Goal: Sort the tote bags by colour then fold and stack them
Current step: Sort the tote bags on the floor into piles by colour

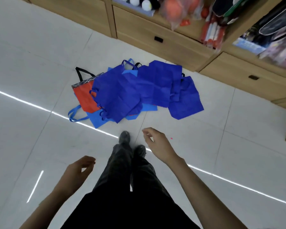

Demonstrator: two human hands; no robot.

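A loose heap of tote bags lies on the white tiled floor ahead of my feet. Several dark blue bags (139, 90) cover most of it. A red bag with a patterned top band and black handles (84, 95) pokes out at the left. Lighter blue bags (96, 119) show underneath at the near left, one handle looping out. My left hand (78, 169) hangs near my left leg, fingers loosely curled and holding nothing. My right hand (155, 142) is raised in front of my right leg, short of the heap, fingers relaxed and holding nothing.
Wooden drawer units (155, 35) run along the far side, right behind the heap, with packaged goods (213, 32) hanging above them. My legs and shoes (125, 139) stand just short of the bags. Bare tiles (31, 63) stretch to the left.
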